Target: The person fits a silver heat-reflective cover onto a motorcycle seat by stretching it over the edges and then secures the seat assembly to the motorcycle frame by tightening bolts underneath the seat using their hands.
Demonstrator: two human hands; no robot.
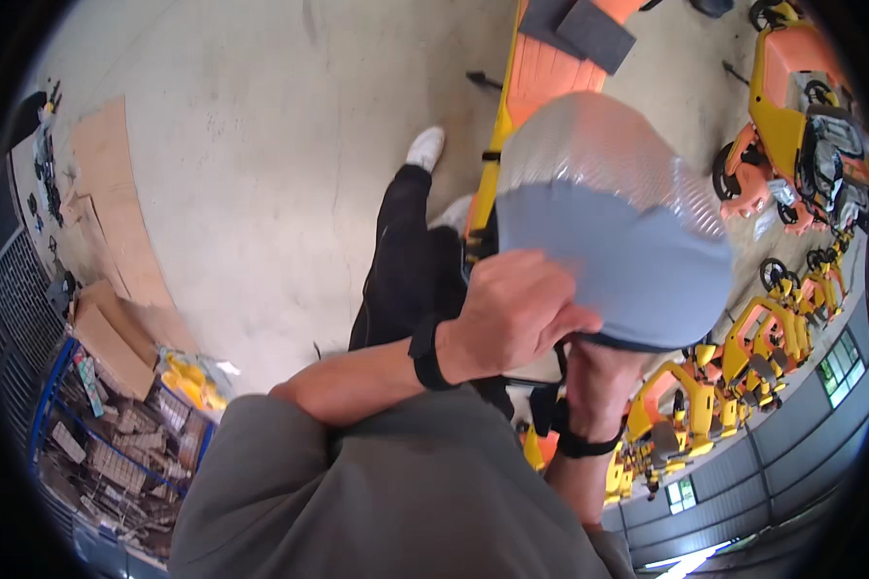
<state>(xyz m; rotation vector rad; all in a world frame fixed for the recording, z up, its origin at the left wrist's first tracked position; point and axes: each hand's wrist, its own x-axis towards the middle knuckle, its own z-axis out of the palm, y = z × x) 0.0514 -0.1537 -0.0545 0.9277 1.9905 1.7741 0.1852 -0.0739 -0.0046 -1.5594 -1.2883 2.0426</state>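
Observation:
My left hand [512, 311] grips the lower edge of a rounded grey panel [613, 265] that I hold up close to the camera. Clear bubble wrap [589, 140] covers the panel's upper part. My right hand [597, 365] holds the same edge from underneath, right beside the left hand. Both wrists wear black bands. Below the panel I see my black trousers [404, 270] and a white shoe [425, 147]. They are next to a long orange and yellow machine body [541, 72] on the concrete floor. The panel hides part of that machine.
Several orange and yellow wheeled machines [792, 135] stand along the right side, and more are lined up by a grey wall [743, 347]. Flat cardboard sheets [116, 212] lie at the left. A blue wire cage [106, 444] holds scrap and cardboard.

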